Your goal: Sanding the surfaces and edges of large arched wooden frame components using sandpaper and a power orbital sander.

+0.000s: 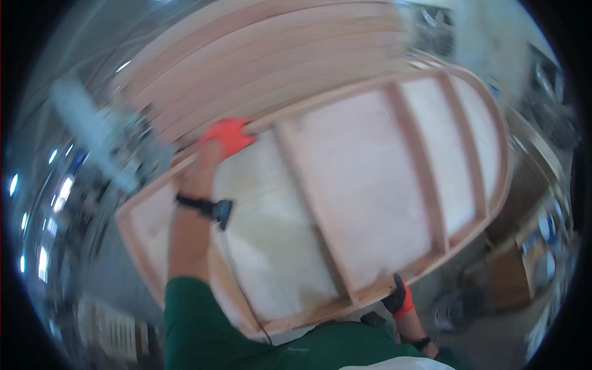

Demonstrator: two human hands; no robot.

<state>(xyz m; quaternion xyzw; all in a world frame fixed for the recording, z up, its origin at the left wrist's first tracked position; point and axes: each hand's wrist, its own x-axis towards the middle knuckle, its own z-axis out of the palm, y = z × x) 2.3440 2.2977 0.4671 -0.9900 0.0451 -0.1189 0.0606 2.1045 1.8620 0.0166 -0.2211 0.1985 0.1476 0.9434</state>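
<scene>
A large wooden frame (327,243) with a rounded right end and several crosspieces lies tilted in front of me, whitish sheet panels filling its bays. My left hand (227,139), in an orange glove, reaches across and is closed on the far rim. At the near rim my right hand (399,297), in an orange glove with dark fingers, grips the edge with its thumb on top. Motion blurs the fingers of both. A black strap with a small dark device (213,211) circles my left wrist, and a thin cord runs down from it.
Beyond the far rim stand long curved reddish wooden boards (265,58), closely layered. A blurred grey machine (108,139) is at the left. Cardboard boxes (510,274) sit low at the right, and a pale slatted crate (111,330) is at lower left.
</scene>
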